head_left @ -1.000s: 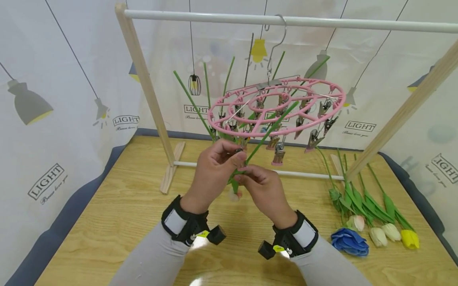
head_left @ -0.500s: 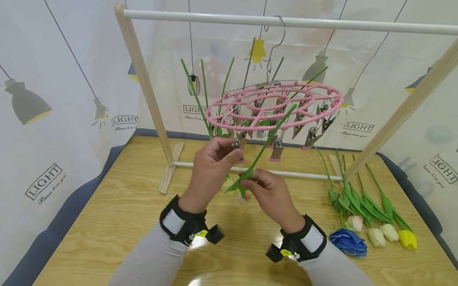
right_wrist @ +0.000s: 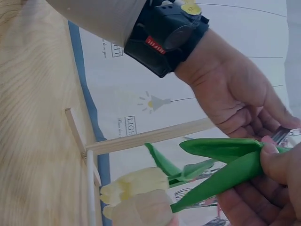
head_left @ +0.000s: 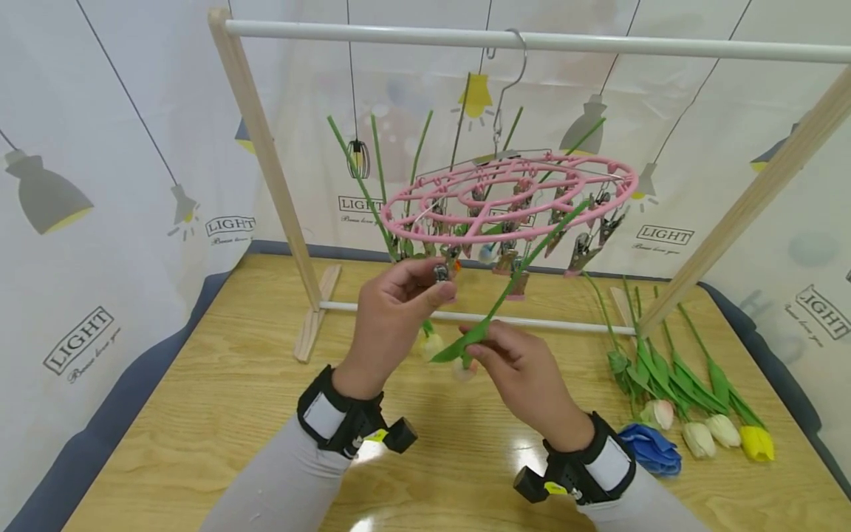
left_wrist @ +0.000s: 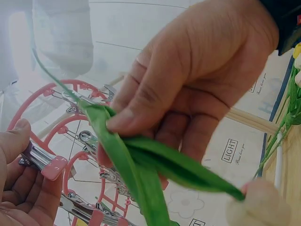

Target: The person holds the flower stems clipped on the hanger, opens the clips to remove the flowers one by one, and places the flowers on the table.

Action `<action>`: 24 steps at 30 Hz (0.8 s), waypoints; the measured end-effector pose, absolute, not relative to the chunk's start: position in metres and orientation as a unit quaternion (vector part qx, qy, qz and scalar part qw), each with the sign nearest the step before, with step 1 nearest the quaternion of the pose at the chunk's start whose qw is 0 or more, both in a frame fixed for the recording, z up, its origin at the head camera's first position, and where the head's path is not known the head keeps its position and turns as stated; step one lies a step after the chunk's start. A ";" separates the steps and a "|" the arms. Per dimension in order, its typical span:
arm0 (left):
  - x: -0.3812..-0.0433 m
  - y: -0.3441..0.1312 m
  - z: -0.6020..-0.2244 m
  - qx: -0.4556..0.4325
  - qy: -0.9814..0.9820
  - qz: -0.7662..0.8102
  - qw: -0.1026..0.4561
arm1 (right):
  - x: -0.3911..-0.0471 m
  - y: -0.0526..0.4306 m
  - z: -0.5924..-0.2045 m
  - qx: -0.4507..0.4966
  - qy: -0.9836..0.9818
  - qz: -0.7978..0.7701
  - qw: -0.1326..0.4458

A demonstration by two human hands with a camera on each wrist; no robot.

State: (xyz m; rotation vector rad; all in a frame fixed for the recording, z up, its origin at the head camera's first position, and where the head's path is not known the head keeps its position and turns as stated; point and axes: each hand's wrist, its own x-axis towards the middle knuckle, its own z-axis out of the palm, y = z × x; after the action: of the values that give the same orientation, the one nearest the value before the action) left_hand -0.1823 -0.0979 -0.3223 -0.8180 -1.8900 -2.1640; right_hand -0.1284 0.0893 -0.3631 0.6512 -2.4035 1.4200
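My left hand [head_left: 394, 318] pinches a clip [head_left: 441, 273] below the pink rack [head_left: 459, 239]; my right hand [head_left: 532, 369] pinches a tilted tulip [head_left: 475, 337], bloom [left_wrist: 259, 207] down, by its leaves.

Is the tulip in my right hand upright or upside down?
Upside down: its bloom hangs below your right fingers, its stem slanting up.

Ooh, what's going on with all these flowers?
A person's left hand pinches a metal clip on the pink clip hanger. Their right hand holds a pale tulip head-down, apart from that clip. Other flowers hang upside down from the hanger, and a blue flower and several tulips lie on the table.
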 end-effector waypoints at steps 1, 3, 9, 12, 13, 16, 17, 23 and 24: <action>-0.182 -0.098 -0.323 -0.274 -0.632 -0.721 0.075 | -0.126 0.091 -0.360 0.224 -0.828 0.495 0.139; -0.182 -0.098 -0.323 -0.274 -0.637 -0.717 0.070 | -0.122 0.095 -0.354 0.224 -0.822 0.502 0.147; -0.178 -0.099 -0.316 -0.262 -0.652 -0.709 0.057 | -0.115 0.116 -0.336 0.230 -0.812 0.500 0.192; -0.171 -0.100 -0.308 -0.255 -0.652 -0.712 0.052 | -0.111 0.130 -0.325 0.212 -0.820 0.488 0.212; -0.169 -0.100 -0.305 -0.253 -0.652 -0.713 0.051 | -0.109 0.135 -0.322 0.203 -0.822 0.486 0.214; -0.166 -0.101 -0.301 -0.254 -0.649 -0.715 0.051 | -0.106 0.151 -0.313 0.163 -0.831 0.491 0.205; -0.167 -0.101 -0.302 -0.254 -0.649 -0.715 0.052 | -0.106 0.157 -0.311 0.146 -0.835 0.492 0.200; -0.178 -0.100 -0.316 -0.266 -0.646 -0.713 0.059 | -0.107 0.199 -0.307 0.052 -0.852 0.486 0.189; -0.180 -0.100 -0.318 -0.268 -0.646 -0.712 0.061 | -0.108 0.207 -0.308 0.039 -0.853 0.484 0.191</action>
State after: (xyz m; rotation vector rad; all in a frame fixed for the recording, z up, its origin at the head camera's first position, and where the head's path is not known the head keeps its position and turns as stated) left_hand -0.1798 -0.0999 -0.3183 -0.8122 -1.9541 -2.1550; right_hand -0.1076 0.2073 -0.3080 0.1102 -2.3965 1.3597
